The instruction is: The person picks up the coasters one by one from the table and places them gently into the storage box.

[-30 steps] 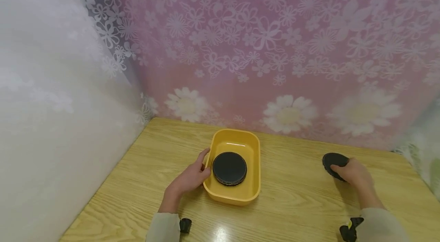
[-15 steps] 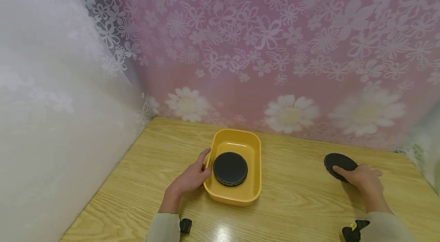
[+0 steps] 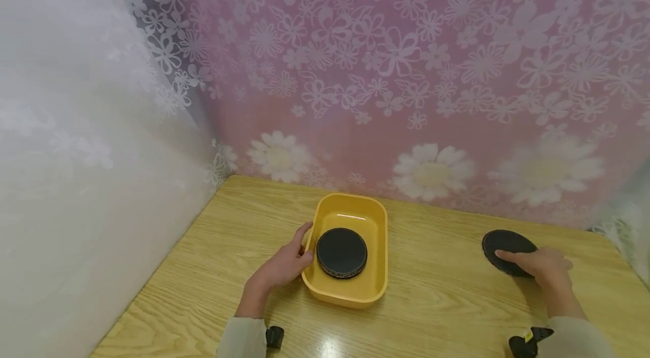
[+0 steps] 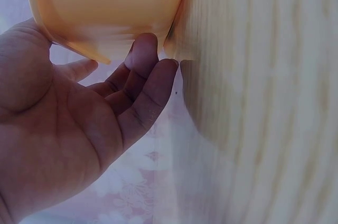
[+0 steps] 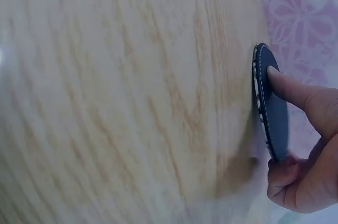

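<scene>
A yellow rectangular tub stands on the table, with a stack of round black coasters inside. My left hand grips the tub's left side; in the left wrist view, its curled fingers touch the outer wall. Far to the right, my right hand holds another round black coaster by its near right edge. The thumb lies on the coaster's top. In the right wrist view, white stitching runs along the coaster's rim and the other fingers curl at its edge. Whether it touches the table is unclear.
Light wood-grain table spreads between the tub and the right hand. A pink flowered curtain hangs behind the table's back edge, and a pale one closes off the left side.
My right hand and its coaster have shifted slightly right, and some of its fingers stick out farther to the right. The left hand stays at the tub. The head view has moved a little.
</scene>
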`<state>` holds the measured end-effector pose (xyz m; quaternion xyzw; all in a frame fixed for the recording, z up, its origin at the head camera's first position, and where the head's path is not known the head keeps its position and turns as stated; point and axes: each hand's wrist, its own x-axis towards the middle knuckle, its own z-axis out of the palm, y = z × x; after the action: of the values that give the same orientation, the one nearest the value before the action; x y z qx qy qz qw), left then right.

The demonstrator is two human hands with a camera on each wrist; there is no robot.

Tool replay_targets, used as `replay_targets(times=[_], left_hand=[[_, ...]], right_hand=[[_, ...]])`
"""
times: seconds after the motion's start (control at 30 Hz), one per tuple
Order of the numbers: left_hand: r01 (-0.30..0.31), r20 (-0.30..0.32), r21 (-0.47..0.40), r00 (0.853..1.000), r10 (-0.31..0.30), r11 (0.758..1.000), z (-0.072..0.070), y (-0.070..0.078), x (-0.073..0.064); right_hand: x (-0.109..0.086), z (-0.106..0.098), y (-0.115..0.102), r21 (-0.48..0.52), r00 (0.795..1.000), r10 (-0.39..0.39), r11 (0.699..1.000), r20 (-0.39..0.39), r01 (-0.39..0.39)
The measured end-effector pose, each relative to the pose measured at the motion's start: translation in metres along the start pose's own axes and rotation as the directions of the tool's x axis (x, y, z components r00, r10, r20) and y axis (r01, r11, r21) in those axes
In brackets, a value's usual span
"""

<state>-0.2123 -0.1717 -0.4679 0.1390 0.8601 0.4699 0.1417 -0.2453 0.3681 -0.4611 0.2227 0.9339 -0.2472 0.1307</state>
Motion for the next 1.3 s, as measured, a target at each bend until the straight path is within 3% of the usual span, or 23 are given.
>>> replay_targets(times=[0.17,0.43,0.8,0.93,1.13,1.3], left_hand=[[0.001,0.003,-0.01,1.0,-0.001,1.0,0.0,0.003,-0.002],[-0.009,0.014,-0.016,1.0,0.009,1.0,0.002,0.003,-0.002],[-0.001,0.015,-0.019,1.0,0.002,1.0,0.0,0.003,-0.001],[-0.007,0.012,-0.016,1.0,0.008,1.0,0.0,0.003,-0.002],[-0.01,0.006,-0.014,1.0,0.01,1.0,0.0,0.003,-0.003],[-0.003,0.006,-0.012,1.0,0.003,1.0,0.0,0.005,-0.003]], right_hand=[[-0.008,-0.001,-0.013,-0.02,0.991,-0.034,0.999,-0.132,0.032],[-0.022,-0.001,-0.028,-0.154,0.968,-0.141,0.982,-0.208,0.11],[-0.039,-0.013,-0.027,-0.311,0.949,-0.281,0.923,-0.144,0.226],[-0.05,-0.013,-0.027,-0.306,0.934,-0.334,0.909,-0.129,0.283],[-0.065,-0.011,-0.027,-0.274,0.899,-0.403,0.896,-0.171,0.349],[-0.066,-0.013,-0.021,-0.172,0.912,-0.37,0.924,-0.174,0.342]])
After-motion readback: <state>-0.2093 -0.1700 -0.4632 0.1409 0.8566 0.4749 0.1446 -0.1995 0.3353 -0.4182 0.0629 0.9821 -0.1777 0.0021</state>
